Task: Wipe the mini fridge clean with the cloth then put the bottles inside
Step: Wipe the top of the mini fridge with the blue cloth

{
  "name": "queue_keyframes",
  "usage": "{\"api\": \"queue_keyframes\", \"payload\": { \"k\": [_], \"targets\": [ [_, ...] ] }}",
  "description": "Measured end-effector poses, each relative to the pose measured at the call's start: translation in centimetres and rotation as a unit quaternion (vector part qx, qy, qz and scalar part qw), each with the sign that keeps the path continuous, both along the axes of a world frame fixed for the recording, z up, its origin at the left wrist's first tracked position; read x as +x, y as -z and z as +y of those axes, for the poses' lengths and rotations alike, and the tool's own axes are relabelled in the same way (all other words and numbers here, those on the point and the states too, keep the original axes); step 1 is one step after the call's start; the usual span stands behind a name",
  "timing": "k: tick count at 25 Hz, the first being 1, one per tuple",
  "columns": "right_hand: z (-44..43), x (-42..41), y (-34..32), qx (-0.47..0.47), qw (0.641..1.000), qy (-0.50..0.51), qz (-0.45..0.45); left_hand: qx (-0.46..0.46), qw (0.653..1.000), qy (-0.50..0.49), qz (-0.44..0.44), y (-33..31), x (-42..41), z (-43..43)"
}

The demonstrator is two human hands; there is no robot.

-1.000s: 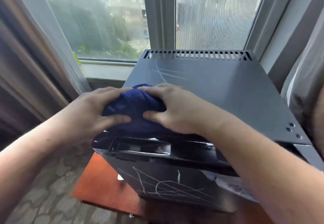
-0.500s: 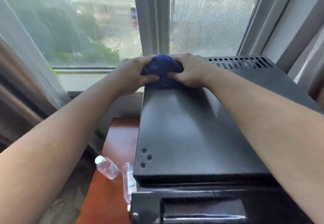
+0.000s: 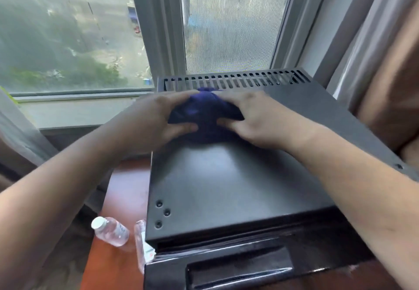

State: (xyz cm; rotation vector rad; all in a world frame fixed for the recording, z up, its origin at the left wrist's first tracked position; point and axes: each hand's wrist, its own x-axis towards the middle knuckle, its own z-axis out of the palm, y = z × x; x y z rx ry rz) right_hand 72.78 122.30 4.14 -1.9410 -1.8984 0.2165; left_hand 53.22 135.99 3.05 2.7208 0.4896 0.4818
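Note:
A bunched dark blue cloth (image 3: pixel 205 114) lies on the top of the black mini fridge (image 3: pixel 226 187), toward its back, just in front of the vent slots. My left hand (image 3: pixel 156 119) grips the cloth's left side and my right hand (image 3: pixel 256 119) grips its right side, both pressing it onto the lid. Two clear plastic bottles stand beside the fridge's left side: one with a white cap (image 3: pixel 110 230), and a second (image 3: pixel 141 242) touching the fridge corner. The fridge door is shut.
The fridge stands on a reddish wooden table (image 3: pixel 118 199) under a window (image 3: pixel 68 31). Curtains hang at the left (image 3: pixel 20 131) and the right (image 3: pixel 385 74). Patterned floor shows at the lower left.
Both hands slid the cloth from the front edge of the lid to its back, then slightly forward again. The view shifted right and the bottles came into sight.

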Motion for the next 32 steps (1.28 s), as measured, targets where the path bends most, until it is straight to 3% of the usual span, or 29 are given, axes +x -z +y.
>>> {"api": "queue_keyframes", "payload": {
  "k": [4,8,12,16,23,27,32],
  "targets": [
    [-8.9,-0.7,0.7,-0.003,1.0,-0.003,0.015,0.027,0.998,0.033,0.051,0.1,-1.7,-6.8],
    [-13.5,-0.6,1.7,0.002,1.0,0.014,0.021,0.054,0.998,0.019,0.04,1.0,-1.6,-11.4],
    [-10.4,2.0,0.4,-0.034,0.999,0.002,0.04,-0.006,0.999,0.014,0.042,-0.3,1.4,-9.6],
    [-3.6,6.6,-0.9,-0.069,0.997,0.004,-0.044,-0.007,0.999,0.002,0.043,-0.9,6.8,-4.2],
    [6.4,12.0,-0.5,-0.07,0.988,0.108,-0.081,0.013,0.993,-0.087,0.077,-0.9,15.3,5.4],
    [6.2,12.0,-0.5,-0.062,0.989,0.102,-0.086,0.0,0.993,-0.1,0.059,-1.1,15.1,5.1],
    [-0.4,9.8,-0.9,-0.063,0.993,0.044,-0.093,0.013,0.995,-0.052,0.08,-2.1,11.0,-1.2]
  ]
}}
